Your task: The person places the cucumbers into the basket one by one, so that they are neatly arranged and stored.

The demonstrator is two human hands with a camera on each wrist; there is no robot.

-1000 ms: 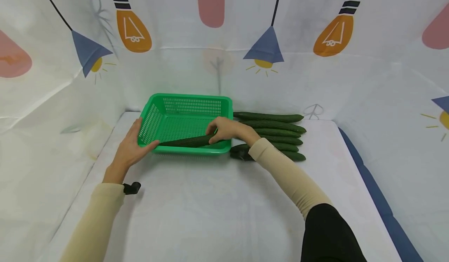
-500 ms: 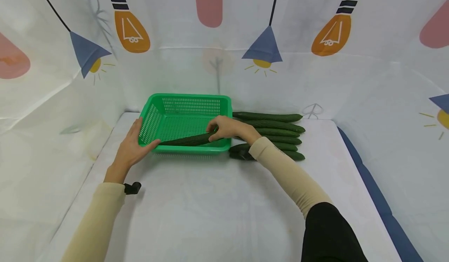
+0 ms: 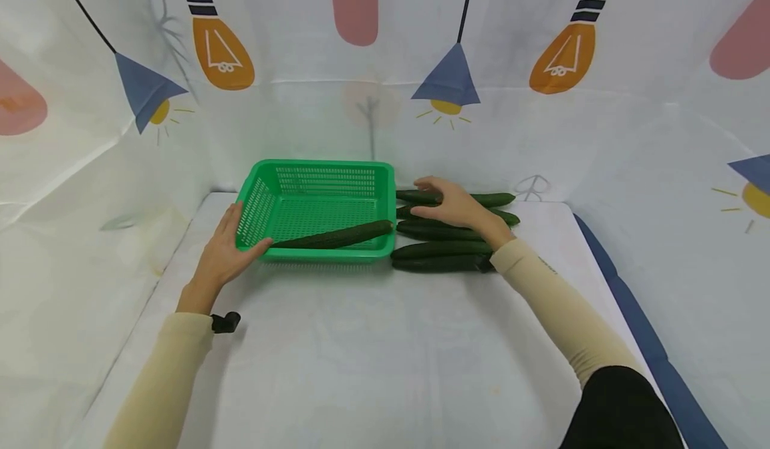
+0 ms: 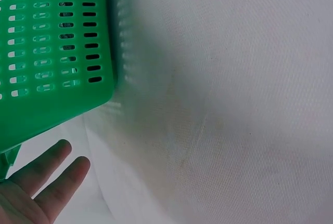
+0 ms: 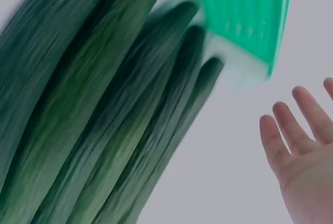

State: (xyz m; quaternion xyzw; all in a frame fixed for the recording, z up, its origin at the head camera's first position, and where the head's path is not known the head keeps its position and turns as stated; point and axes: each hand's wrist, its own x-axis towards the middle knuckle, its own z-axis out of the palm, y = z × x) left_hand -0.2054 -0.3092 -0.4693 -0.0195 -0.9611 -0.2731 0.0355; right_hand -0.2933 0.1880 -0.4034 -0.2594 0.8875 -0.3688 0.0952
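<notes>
One dark green cucumber [image 3: 333, 237] lies along the front side of the green plastic basket [image 3: 326, 163], its right end tilted up near the rim. At the basket's front-left corner is my left hand [image 3: 225, 255], thumb on the rim and fingers extended along the outside. Two of its straight fingers [image 4: 61, 187] show beside the basket in the left wrist view. My right hand [image 3: 454, 203] hovers over a row of cucumbers [image 3: 442, 248] to the basket's right, holding nothing. Its fingers are straight and spread in the right wrist view, where the cucumbers are blurred.
A white cloth-covered table [image 3: 361, 355] bears everything. Behind it rises a white curtain [image 3: 313, 121] printed with bulbs and lamps, close to the back of the basket. A blue strip [image 3: 656, 349] runs down the table's right side.
My right hand has let go of the cucumber in the basket and moved right, over the row of cucumbers. The left hand has stayed at the basket corner.
</notes>
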